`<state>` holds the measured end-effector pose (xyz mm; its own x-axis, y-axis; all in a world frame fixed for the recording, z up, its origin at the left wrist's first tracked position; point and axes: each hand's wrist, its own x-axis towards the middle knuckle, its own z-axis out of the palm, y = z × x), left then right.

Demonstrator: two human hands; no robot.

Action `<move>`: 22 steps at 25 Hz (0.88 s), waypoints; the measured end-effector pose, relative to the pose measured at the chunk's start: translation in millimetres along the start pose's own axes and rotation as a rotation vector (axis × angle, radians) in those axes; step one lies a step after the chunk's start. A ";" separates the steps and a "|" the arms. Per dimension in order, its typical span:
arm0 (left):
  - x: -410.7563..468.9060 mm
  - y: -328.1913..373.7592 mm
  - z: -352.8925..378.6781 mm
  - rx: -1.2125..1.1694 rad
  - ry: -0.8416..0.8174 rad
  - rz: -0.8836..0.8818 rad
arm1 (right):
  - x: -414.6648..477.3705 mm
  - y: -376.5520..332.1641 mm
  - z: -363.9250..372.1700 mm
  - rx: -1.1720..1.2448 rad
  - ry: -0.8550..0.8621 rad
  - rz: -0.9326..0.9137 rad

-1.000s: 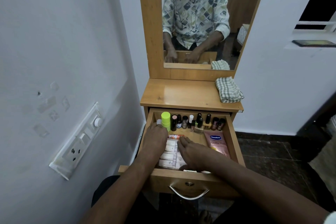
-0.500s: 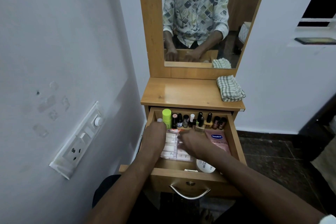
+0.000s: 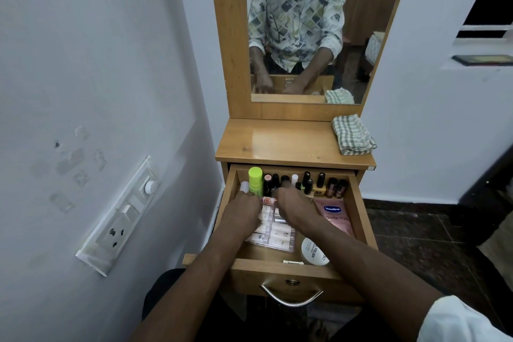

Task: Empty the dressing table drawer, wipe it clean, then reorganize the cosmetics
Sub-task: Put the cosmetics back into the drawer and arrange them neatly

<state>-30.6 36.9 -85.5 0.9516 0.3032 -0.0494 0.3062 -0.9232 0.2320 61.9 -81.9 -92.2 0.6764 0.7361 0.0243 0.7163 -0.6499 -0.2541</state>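
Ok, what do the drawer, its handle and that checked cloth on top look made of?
Drawer: wood or wood-look laminate, glossy, grain lines visible. Handle: metal by its look, shiny curved bar. Cloth: woven fabric, probably cotton; soft folds, checked weave.

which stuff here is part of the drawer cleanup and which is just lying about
Job: drawer, nail polish bottles, lime-green tube, Vaseline tube, clear sachet pack, white tub, checked cloth.
Lying about: wall switchboard, mirror, dark frame on the ledge.
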 end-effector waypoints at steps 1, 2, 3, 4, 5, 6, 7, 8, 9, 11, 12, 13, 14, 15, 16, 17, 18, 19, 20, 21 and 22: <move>-0.6 1.1 0.2 -0.003 0.008 -0.003 | -2.0 -0.3 -0.9 -0.013 0.003 0.002; -1.1 2.5 -0.3 -0.011 0.016 -0.010 | -3.5 -0.3 -1.2 -0.036 0.004 0.003; -1.3 3.2 -0.9 -0.012 0.023 -0.016 | -4.3 -0.4 -2.0 -0.068 -0.003 -0.001; -1.6 3.8 -2.0 -0.008 0.027 -0.019 | -4.6 0.3 -3.1 -0.095 -0.011 -0.010; -1.5 4.1 -2.4 -0.006 0.028 -0.019 | -4.5 1.9 -4.2 -0.112 -0.021 -0.010; -1.6 4.3 -2.5 -0.012 0.028 -0.020 | -3.8 4.7 -5.2 -0.131 -0.032 -0.008; -1.5 4.3 -2.3 -0.018 0.023 -0.023 | -3.0 6.7 -6.5 -0.150 -0.048 -0.008; -2.1 4.6 -2.8 -0.024 0.020 -0.029 | -3.0 8.5 -7.1 -0.177 -0.070 -0.011; -2.4 5.1 -3.5 -0.027 0.021 -0.038 | -3.5 10.3 -7.0 -0.199 -0.086 -0.017; -3.2 5.8 -4.3 -0.024 0.027 -0.042 | -5.5 14.6 -8.8 -0.219 -0.096 -0.015; -3.5 6.3 -4.3 -0.018 0.032 -0.038 | -5.9 17.4 -10.3 -0.216 -0.099 -0.011; -3.9 6.4 -4.0 -0.017 0.037 -0.039 | -6.5 20.2 -11.7 -0.209 -0.109 -0.007; -4.1 6.5 -3.9 -0.021 0.038 -0.040 | -7.9 22.8 -13.2 -0.203 -0.123 0.004; -4.0 6.3 -3.6 -0.023 0.038 -0.039 | -9.3 24.5 -14.1 -0.199 -0.137 0.019; -4.0 6.0 -3.6 -0.020 0.039 -0.035 | -11.0 25.2 -15.2 -0.191 -0.151 0.034; -3.8 5.7 -3.4 -0.019 0.041 -0.035 | -12.3 24.8 -16.6 -0.183 -0.164 0.045; -3.8 5.2 -3.0 -0.024 0.044 -0.037 | -13.3 24.5 -16.9 -0.177 -0.165 0.054; -3.7 5.3 -2.8 -0.028 0.048 -0.039 | -14.0 24.0 -17.9 -0.175 -0.157 0.066; -4.0 5.6 -2.5 -0.027 0.056 -0.037 | -14.6 23.7 -18.8 -0.178 -0.147 0.083; -4.7 5.8 -2.6 -0.020 0.062 -0.032 | -14.4 22.3 -20.9 -0.178 -0.138 0.098; -5.4 6.0 -2.7 -0.010 0.068 -0.025 | -14.4 21.8 -22.2 -0.176 -0.136 0.112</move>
<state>-33.9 30.4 -81.2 0.9397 0.3420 0.0104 0.3295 -0.9128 0.2415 71.6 -110.9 -76.6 0.7326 0.6685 -0.1277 0.6649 -0.7431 -0.0754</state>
